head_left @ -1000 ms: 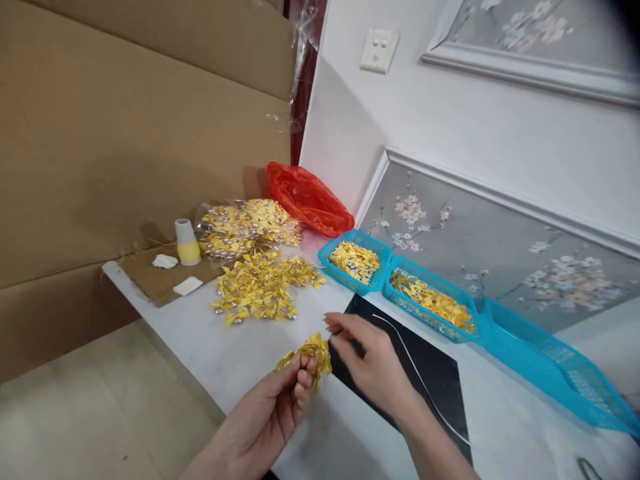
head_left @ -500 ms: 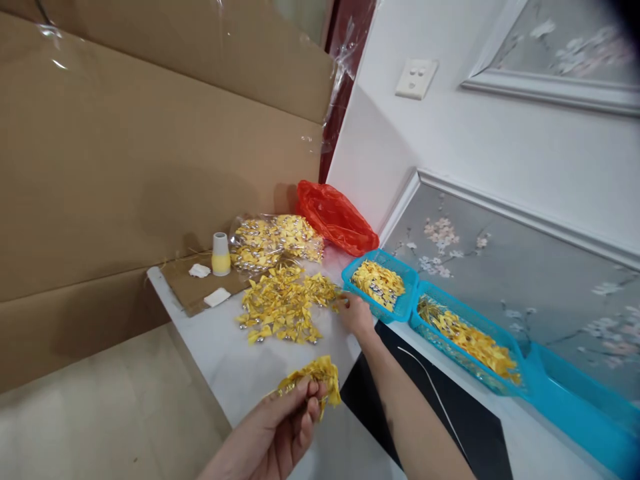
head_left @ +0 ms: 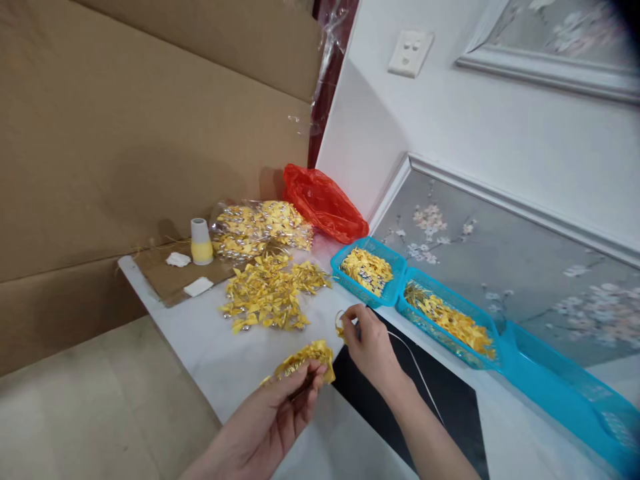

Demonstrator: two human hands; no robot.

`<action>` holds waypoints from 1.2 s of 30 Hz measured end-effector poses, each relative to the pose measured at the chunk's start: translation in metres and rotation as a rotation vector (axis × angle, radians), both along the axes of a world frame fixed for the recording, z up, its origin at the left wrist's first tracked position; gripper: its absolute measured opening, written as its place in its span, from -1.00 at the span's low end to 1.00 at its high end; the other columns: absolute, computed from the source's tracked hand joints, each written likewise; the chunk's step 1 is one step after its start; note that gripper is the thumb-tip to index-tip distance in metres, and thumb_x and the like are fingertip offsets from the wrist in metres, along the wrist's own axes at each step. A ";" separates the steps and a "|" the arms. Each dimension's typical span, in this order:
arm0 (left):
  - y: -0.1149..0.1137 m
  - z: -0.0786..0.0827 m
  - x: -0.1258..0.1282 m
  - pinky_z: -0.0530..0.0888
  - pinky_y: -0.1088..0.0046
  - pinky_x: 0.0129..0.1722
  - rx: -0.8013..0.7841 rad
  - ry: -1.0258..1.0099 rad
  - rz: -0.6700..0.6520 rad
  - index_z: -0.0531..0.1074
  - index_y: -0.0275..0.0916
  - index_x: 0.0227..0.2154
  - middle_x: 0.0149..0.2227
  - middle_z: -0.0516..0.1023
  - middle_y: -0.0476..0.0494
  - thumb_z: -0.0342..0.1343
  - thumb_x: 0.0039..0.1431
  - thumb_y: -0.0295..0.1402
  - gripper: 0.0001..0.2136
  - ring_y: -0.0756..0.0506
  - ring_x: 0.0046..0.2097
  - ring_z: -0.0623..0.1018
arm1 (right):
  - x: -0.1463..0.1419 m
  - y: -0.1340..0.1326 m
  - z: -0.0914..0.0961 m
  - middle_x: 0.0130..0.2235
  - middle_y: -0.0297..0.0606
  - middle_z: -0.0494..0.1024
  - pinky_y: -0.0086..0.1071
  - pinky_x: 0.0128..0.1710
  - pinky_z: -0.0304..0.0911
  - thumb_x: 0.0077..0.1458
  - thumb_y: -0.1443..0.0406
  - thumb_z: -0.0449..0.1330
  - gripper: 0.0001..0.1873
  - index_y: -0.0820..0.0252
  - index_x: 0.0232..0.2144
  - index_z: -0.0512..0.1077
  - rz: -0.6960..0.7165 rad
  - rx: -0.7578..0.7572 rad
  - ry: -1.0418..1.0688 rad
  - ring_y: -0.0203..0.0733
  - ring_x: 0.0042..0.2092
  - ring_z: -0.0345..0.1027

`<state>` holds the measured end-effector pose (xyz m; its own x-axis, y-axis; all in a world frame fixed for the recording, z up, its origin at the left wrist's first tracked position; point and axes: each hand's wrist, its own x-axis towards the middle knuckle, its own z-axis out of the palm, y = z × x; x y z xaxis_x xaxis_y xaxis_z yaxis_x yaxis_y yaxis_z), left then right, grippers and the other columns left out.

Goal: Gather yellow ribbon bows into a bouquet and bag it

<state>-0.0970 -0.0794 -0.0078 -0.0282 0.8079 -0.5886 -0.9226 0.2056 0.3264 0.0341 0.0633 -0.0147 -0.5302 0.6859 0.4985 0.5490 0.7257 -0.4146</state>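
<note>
Evidently, in the head view, the work in hand is a pairing of two holds: a gathered bunch in one hand and a single piece in the other. The left hand [head_left: 285, 410] has its thumb and fingertips pinched on a gathered bunch of golden-yellow ribbon bows [head_left: 319, 351], held low over the near part of the white tabletop [head_left: 215, 363]. The right hand [head_left: 373, 347] is well apart from it, just beyond and to the right, its thumb and index finger together on a small gold-and-yellow ribbon piece [head_left: 341, 331] with a thin curved strand; its finer shape is too small to tell. If the piece is to join the bunch, that move would call for a short reach leftward and toward the body, with the left pinch eased just enough to take one more stem without spilling the rest.

As for pose, the left forearm comes in from the bottom edge, its palm turned partly upward and its fingers curled inward around the bunch. The right forearm slants up and leftward over a flat black rectangular sheet [head_left: 455, 400], the wrist bent and the fingertips angled down and left, with the back of the hand toward the camera.

Near the right hand's fingertips, a loose pile of yellow ribbon bows with silvery beads [head_left: 270, 293] lies on the tabletop, and a small blue mesh plastic basket [head_left: 355, 287] of similar bows stands beyond the hand.
</note>
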 end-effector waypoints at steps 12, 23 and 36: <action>-0.003 -0.001 0.008 0.56 0.55 -0.40 0.059 -0.157 0.004 0.45 -0.52 -0.21 -0.31 0.54 -0.25 0.09 0.15 -0.58 -0.84 0.01 -0.40 0.57 | 0.001 -0.038 0.028 -0.12 -0.28 0.51 -0.29 -0.18 0.13 0.18 0.43 0.04 -0.87 0.20 -0.33 0.38 0.381 0.269 -0.143 -0.16 -0.10 0.29; -0.002 -0.001 0.009 0.55 0.50 -0.46 0.088 -0.259 -0.013 0.43 -0.45 -0.24 -0.37 0.54 -0.20 0.07 0.20 -0.44 -0.85 -0.02 -0.43 0.57 | 0.023 -0.057 0.017 -0.13 -0.24 0.53 -0.24 -0.22 0.12 0.28 0.38 -0.04 -0.78 0.22 -0.26 0.41 0.394 0.457 -0.235 -0.16 -0.09 0.30; -0.011 0.005 -0.003 0.50 0.63 -0.58 -0.033 -0.140 0.113 0.43 -0.48 -0.26 -0.39 0.51 -0.15 0.09 0.14 -0.59 -0.89 0.06 -0.50 0.53 | -0.029 -0.008 0.012 -0.28 -0.22 0.54 -0.40 -0.30 0.30 0.19 0.31 0.01 -0.77 0.17 -0.22 0.45 0.289 -0.254 0.220 -0.25 -0.32 0.40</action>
